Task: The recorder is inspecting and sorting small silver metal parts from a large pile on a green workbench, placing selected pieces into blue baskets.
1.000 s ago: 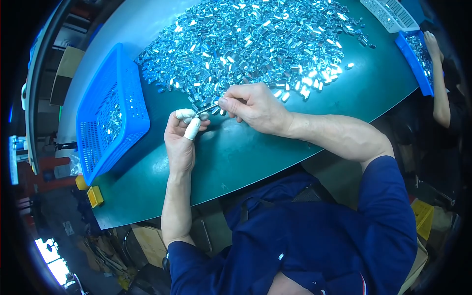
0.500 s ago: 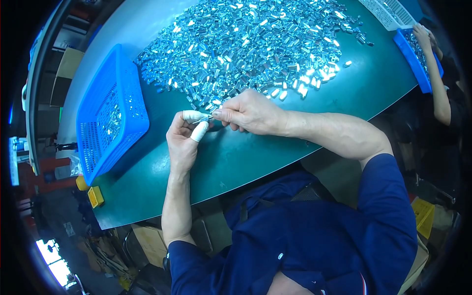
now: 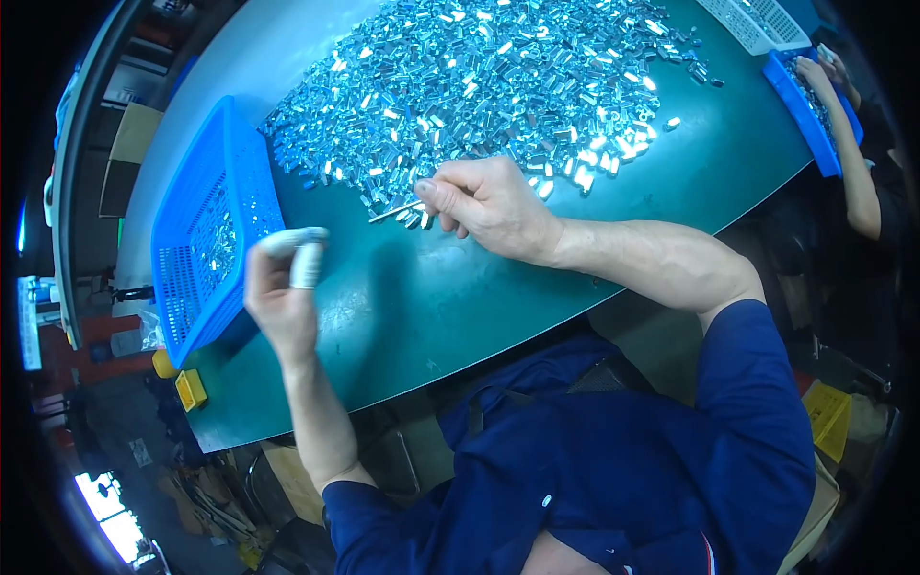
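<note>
My right hand point(image 3: 498, 209) is closed at the near edge of a broad heap of small shiny metal pieces point(image 3: 498, 86). Between its thumb and fingers is a thin metal rod point(image 3: 391, 213), whose free end points left over the green tabletop point(image 3: 460, 297). My left hand point(image 3: 286, 287), with white coverings on thumb and forefinger, is in the air beside a blue perforated basket point(image 3: 270, 182). Its thumb and forefinger are pinched together and slightly blurred; whatever is between them is too small to make out. More metal pieces lie inside the basket.
At the far right, another person's hands point(image 3: 816, 77) reach into a blue bin point(image 3: 795, 115) of metal pieces, next to a white basket point(image 3: 762, 29). A small yellow container point(image 3: 191, 389) sits by the table's left corner. The table's near edge runs in front of me.
My left hand has moved away from the right hand, leftward and slightly down toward the blue basket. The right hand stays nearly in place, and its rod now shows plainly.
</note>
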A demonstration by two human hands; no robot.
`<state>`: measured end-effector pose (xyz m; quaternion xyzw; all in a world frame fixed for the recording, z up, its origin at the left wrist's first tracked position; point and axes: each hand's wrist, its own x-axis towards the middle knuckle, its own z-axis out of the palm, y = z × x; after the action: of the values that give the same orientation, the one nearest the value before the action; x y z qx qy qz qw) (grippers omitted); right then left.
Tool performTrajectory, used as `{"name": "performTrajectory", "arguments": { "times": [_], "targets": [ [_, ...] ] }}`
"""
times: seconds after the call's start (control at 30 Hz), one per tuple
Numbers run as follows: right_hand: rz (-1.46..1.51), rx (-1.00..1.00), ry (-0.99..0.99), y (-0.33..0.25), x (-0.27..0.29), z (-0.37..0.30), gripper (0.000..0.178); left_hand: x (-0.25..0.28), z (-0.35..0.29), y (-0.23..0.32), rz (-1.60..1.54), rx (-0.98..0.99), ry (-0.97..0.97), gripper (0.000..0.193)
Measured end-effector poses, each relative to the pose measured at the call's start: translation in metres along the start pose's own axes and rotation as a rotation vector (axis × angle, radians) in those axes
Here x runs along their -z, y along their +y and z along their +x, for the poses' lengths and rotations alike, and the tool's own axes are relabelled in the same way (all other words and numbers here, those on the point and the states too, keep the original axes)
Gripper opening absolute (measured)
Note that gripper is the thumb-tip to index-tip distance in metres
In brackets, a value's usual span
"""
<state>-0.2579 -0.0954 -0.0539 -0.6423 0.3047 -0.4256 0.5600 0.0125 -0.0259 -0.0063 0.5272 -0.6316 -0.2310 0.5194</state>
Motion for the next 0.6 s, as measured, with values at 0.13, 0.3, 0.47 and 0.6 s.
{"name": "performTrajectory", "arguments": {
  "times": [0.13, 0.3, 0.47, 0.6],
  "targets": [
    [0.032, -0.002, 0.019, -0.002, 0.004, -0.001, 0.039, 0.049, 0.033, 0.017, 0.608, -0.225, 0.374, 0.025],
    [0.033, -0.024, -0.005, -0.001, 0.002, -0.002, 0.039, 0.014, 0.028, 0.018, 0.718, -0.281, 0.052, 0.028],
    [0.047, -0.031, -0.008, 0.0, 0.0, 0.001, 0.037, -0.037, 0.005, -0.029, 0.821, -0.23, -0.292, 0.032],
    [0.031, -0.047, -0.003, 0.001, 0.002, 0.0, 0.035, -0.039, 0.004, -0.039, 0.803, -0.226, -0.263, 0.031]
  ]
}}
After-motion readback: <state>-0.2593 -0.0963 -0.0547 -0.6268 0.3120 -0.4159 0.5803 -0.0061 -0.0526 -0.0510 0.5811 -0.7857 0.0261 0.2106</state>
